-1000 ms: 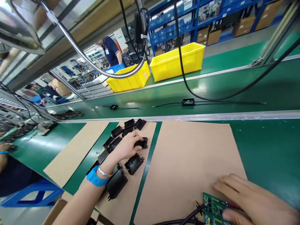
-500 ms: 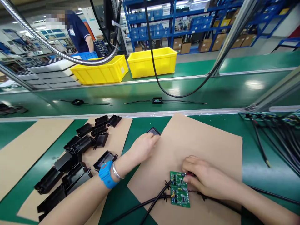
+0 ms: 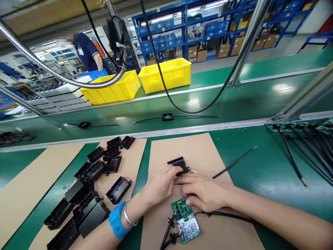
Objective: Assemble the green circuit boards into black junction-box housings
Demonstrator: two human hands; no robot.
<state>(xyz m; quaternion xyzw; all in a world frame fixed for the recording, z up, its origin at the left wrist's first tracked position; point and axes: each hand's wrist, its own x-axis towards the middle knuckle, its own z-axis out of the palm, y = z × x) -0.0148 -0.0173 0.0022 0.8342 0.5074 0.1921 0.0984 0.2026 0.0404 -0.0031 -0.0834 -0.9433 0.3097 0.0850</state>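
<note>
My left hand (image 3: 160, 182), with a blue wristband (image 3: 118, 219) and a silver bangle, grips a small black plastic case (image 3: 180, 164) by its near side. The case lies on or just above a cardboard sheet (image 3: 182, 144). Close beside it, my right hand (image 3: 204, 191) has its thumb and fingers closed on the upper corner of a green circuit board (image 3: 182, 208), by a red wire. A second board (image 3: 189, 229) with a pale, shiny face adjoins it. Black cables run from both sides of the boards. The right fingertips are partly hidden near the case.
Several black cases (image 3: 93, 172) lie on cardboard at left. More boards with black cables (image 3: 299, 128) sit at right. Beyond a metal rail, a wired case (image 3: 167, 117) rests on a green surface. Yellow bins (image 3: 165, 76) stand behind; a black cable hangs in front. A person (image 3: 87, 52) stands far left.
My left hand has brought the black case right, over the cardboard. My right hand has moved left and up towards it, and the boards have turned. The cardboard sheet has swung round.
</note>
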